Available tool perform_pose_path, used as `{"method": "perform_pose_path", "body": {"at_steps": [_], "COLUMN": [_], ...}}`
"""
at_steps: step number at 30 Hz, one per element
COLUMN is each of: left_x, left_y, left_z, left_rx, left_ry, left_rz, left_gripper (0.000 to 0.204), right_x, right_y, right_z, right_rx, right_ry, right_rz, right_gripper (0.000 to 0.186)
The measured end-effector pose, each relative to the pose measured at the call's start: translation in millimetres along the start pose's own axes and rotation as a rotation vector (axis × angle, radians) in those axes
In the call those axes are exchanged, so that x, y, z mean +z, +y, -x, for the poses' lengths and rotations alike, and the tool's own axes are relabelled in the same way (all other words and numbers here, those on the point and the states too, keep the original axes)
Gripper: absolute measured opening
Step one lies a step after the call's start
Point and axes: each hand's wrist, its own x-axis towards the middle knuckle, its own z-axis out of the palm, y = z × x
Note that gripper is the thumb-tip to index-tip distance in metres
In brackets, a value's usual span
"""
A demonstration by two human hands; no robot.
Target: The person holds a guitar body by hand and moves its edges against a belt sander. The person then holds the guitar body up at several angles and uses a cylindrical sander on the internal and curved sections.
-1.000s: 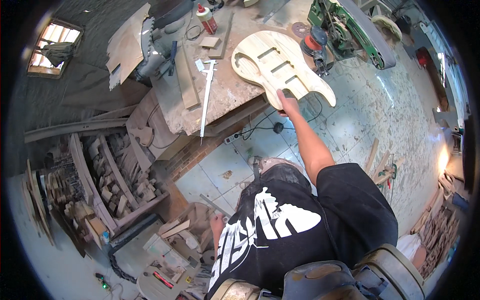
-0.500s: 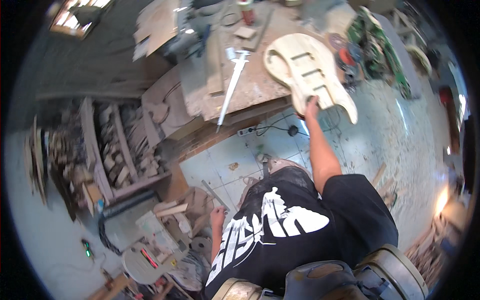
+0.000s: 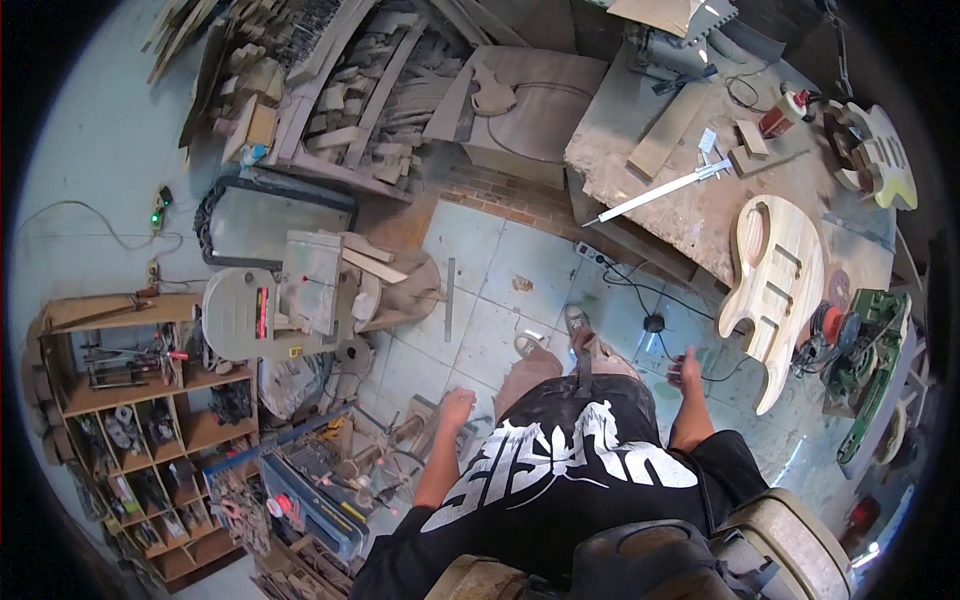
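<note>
A pale wooden electric guitar body (image 3: 806, 300) with routed slots lies on the workbench (image 3: 640, 120), its horned end jutting past the front edge. My right hand (image 3: 686, 368) hangs in the air to the left of that end, apart from it, fingers loosely spread and nothing in them. Down at my left side, my left hand (image 3: 457, 408) is curled into a fist, with no object showing in it. A caliper (image 3: 660, 192) rests on the bench with its tip past the front edge.
Right of the guitar body are an orange-black power tool (image 3: 828, 325) and a green machine (image 3: 875, 370). A cable with a power strip (image 3: 590, 252) runs along the tiled floor. At left stand a bandsaw-like machine (image 3: 235, 310), wooden shelving (image 3: 150, 400) and a rack of offcuts (image 3: 345, 135).
My right hand has let go of the guitar body and drawn back toward me; the body stays on the bench. The view has turned left, showing more of the shelving.
</note>
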Motion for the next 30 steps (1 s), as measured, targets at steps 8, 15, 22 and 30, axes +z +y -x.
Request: {"method": "perform_pose_path", "body": {"at_steps": [8,15,22,30], "left_x": [21,47,119,188], "left_y": [-28,-11,81,277], "left_z": [14,-10,29,209], "left_rx": [0.001,0.006,0.103,1.312], "left_ry": [-0.155,-0.171,-0.280,-0.246], "left_rz": [-0.131,0.049,0.462,0.050], "left_gripper": [0.024,0.030,0.056,0.063], "right_x": [-2,-32,-46,33], "right_y": [-59,-15,-30,-67], "right_z": [15,74,200,260], "right_rx": [-0.475,-0.566,-0.591,-0.519], "right_ry": [-0.088,-0.044,-0.264,-0.754], "right_rz": [0.334,0.576,0.159,-0.367], "right_gripper": [0.039,0.032,0.052,0.081]}}
